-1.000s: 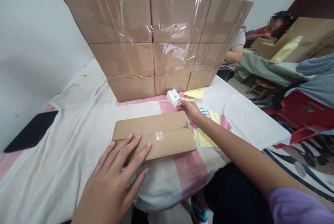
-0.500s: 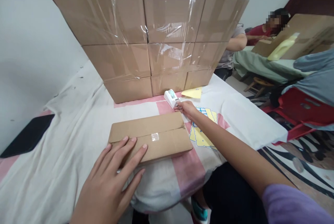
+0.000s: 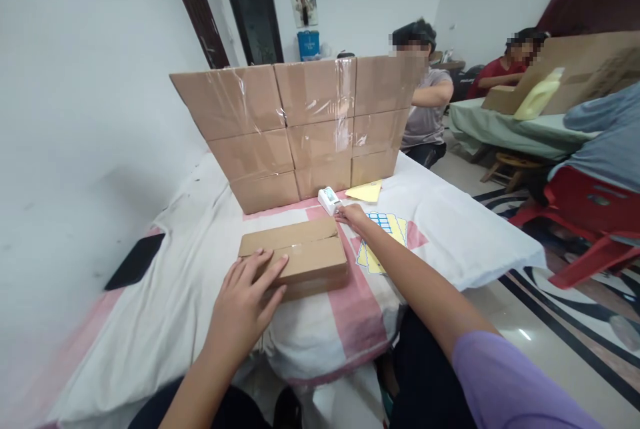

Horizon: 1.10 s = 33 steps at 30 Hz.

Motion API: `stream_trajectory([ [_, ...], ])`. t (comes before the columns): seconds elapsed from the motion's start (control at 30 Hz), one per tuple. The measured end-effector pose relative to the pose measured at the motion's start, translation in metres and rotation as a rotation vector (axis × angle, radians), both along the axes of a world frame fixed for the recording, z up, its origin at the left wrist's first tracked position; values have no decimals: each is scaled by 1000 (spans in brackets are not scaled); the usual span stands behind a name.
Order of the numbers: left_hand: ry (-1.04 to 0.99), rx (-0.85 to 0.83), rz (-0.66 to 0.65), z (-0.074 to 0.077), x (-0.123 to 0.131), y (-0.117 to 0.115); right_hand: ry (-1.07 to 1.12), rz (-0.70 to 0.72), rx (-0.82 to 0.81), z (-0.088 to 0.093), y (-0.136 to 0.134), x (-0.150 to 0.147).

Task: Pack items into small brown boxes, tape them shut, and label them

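A closed cardboard carton (image 3: pixel 317 252) lies near the front edge of a counter (image 3: pixel 460 235) draped in pink-and-white cloth (image 3: pixel 357 302), the left hand (image 3: pixel 246 289) spread over its left end; the right hand (image 3: pixel 354 217), fingers bunched, meets the front of a white tape dispenser (image 3: pixel 328 198) just past the far right corner, whether pinching tape too small to tell; with no second hand bracing it, the light-looking dispenser could slide or tip under a tug; loose cloth could let the carton skid if pushed sideways; the right forearm (image 3: pixel 407 272), crossing yellow printed cards (image 3: pixel 373 261), could drag them askew.
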<state>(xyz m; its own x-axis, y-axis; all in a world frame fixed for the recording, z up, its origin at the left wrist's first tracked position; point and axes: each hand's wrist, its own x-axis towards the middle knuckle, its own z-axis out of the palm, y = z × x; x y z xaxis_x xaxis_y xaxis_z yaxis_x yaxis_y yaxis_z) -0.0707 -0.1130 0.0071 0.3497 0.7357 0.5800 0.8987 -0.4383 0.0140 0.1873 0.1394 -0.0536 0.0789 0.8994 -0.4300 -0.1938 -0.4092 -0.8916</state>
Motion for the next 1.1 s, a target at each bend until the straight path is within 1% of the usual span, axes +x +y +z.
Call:
stream_trajectory([
  [0.2,5,32,26,-1,4,-2,-8,-8,-11,6,-8,-4],
  [0.3,6,41,38,-2,5,-2,10,-13,-1,6,-10,-4],
  [0.43,10,16,51,-2,5,-2,66,17,16,5,-9,4],
  [0.53,-2,-9,58,0,6,-2,95,22,52,12,-11,9],
  [0.63,-24,-32,78,5,10,-2,121,31,134,31,-17,8],
  [0.73,-33,-65,107,10,17,-5,158,61,259,62,-30,3],
  [0.8,-50,-79,129,14,23,-8,179,86,337,86,-45,0],
  [0.87,-84,-73,153,17,28,-11,212,136,425,108,-66,-1],
  [0.97,-167,-40,173,24,33,-14,298,307,621,134,-112,-1],
  [1.03,-255,2,177,31,35,-15,298,408,723,144,-145,-1],
  [1.1,-379,58,155,39,36,-16,243,454,787,147,-174,-4],
])
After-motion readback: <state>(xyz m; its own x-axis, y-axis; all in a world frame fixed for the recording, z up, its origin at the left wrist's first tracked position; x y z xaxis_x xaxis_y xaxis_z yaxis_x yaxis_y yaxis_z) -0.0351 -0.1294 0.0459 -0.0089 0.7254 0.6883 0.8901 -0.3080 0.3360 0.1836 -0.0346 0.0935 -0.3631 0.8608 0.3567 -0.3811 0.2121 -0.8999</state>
